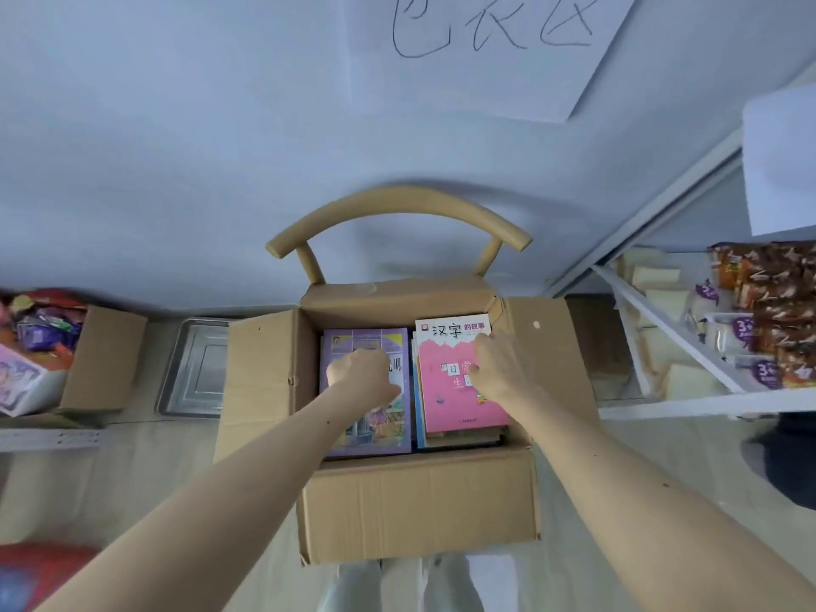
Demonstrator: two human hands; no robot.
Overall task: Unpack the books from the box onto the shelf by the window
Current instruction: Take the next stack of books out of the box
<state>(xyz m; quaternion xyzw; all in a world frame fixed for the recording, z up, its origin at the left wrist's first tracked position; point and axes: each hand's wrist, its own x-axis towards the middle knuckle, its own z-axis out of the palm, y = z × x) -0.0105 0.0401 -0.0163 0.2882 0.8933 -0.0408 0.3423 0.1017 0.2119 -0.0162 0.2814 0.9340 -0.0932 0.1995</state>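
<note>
Two stacks of books are seen lying flat inside the open cardboard box (419,501), which is perched on a wooden chair (397,209). The purple book (366,435) on the left is pressed under the curled left hand (360,368), while the pink book (459,404) on the right is covered by the right hand (496,364), fingers bent at its far edge; whether either is truly gripped cannot be told. A metal tray (194,368) is spotted left of the box, a snack-filled shelf (706,346) to the right.

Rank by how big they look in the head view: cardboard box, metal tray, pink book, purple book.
1. cardboard box
2. metal tray
3. purple book and pink book: too alike to rank.
</note>
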